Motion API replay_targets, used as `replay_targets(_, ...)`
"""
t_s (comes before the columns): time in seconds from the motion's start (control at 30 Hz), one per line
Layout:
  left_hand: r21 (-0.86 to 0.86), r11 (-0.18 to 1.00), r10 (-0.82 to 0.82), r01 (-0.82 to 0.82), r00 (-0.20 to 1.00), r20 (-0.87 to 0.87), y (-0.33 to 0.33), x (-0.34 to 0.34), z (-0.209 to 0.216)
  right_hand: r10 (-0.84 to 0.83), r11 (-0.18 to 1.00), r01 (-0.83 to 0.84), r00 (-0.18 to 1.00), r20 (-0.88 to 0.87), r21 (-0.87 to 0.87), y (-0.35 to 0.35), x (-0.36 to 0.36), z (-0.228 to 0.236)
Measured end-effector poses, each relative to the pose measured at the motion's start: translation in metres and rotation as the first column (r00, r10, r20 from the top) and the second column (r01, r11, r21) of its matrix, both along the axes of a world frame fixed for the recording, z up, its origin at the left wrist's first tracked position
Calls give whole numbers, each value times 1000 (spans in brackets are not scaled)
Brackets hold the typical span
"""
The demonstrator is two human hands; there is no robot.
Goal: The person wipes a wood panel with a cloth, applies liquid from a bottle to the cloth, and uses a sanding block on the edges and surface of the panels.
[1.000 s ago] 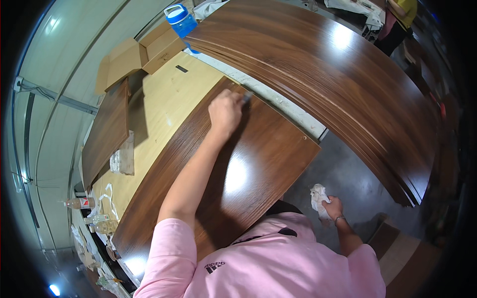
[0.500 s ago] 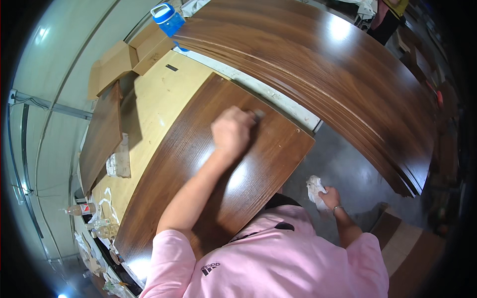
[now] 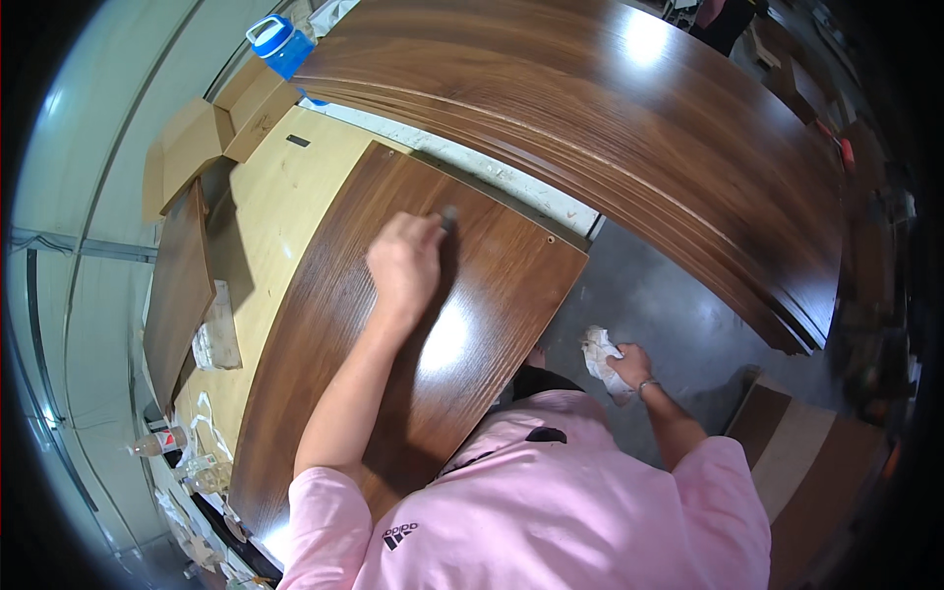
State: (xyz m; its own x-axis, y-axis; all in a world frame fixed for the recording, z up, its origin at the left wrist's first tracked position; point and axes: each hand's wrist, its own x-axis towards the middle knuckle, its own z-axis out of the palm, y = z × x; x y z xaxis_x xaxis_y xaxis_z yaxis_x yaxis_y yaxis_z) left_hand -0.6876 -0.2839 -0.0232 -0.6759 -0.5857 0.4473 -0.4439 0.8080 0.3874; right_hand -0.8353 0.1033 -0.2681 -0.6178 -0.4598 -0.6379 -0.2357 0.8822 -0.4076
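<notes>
A dark brown wood-grain panel [image 3: 324,324] lies flat on the pale workbench in front of me. Over its far half is my left hand [image 3: 403,261], closed, with a small greyish piece [image 3: 449,217] poking out past the fingertips. The kind of that piece is too small and blurred to make out. Low on my right, beyond the panel's edge and above the floor, my right hand [image 3: 631,366] grips a crumpled white rag [image 3: 597,352]. A wristband sits on that wrist.
Across the far side stands a stack of brown panels [image 3: 590,128]. A blue-lidded jug [image 3: 281,47] and an opened cardboard box [image 3: 187,143] are at the far left. Plastic bottles [image 3: 162,442] stand on the left, a carton [image 3: 796,462] at lower right. A person [image 3: 723,22] is far back.
My left hand, with the small piece, has shifted slightly over the panel. The right hand still holds the rag. The whole view has swung, moving the scene leftward and up.
</notes>
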Motion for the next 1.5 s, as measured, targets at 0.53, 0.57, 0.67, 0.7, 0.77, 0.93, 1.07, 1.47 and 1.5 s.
replay_targets(0.53, 113, 858, -505, 501, 863, 12, 91, -9, 13, 17, 997, -19, 999, 28, 73, -10, 2, -1)
replay_targets(0.57, 97, 883, -459, 459, 888, -28, 84, -14, 12, 16, 997, -18, 1000, 27, 77, -13, 0, 0)
replay_targets(0.67, 56, 927, -373, 371, 927, 30, 67, -19, 8, 32, 997, -38, 996, 85, 63, -19, -3, 5)
replay_targets(0.7, 42, 907, -421, 419, 906, 38, 73, -20, 10, 30, 998, -34, 997, 72, 57, -18, -3, 1)
replay_targets(0.77, 58, 869, -494, 492, 868, 51, 85, -22, 11, 26, 998, -29, 998, 59, 53, -15, -4, -5)
replay_targets(0.93, 82, 901, -429, 427, 903, 19, 77, -23, 8, 31, 998, -34, 998, 54, 49, -13, -2, -1)
replay_targets(1.07, 61, 892, -451, 447, 891, 60, 62, -19, 9, 44, 999, -45, 999, 29, 18, -4, 0, -10)
replay_targets(1.47, -316, 903, -291, 291, 956, 50, 25, 20, 7, 78, 994, -80, 997, 29, 77, 12, 5, -30)
replay_targets(1.5, -296, 874, -391, 386, 919, 47, 45, 17, 7, 69, 994, -71, 997, 27, 79, 9, 6, -27)
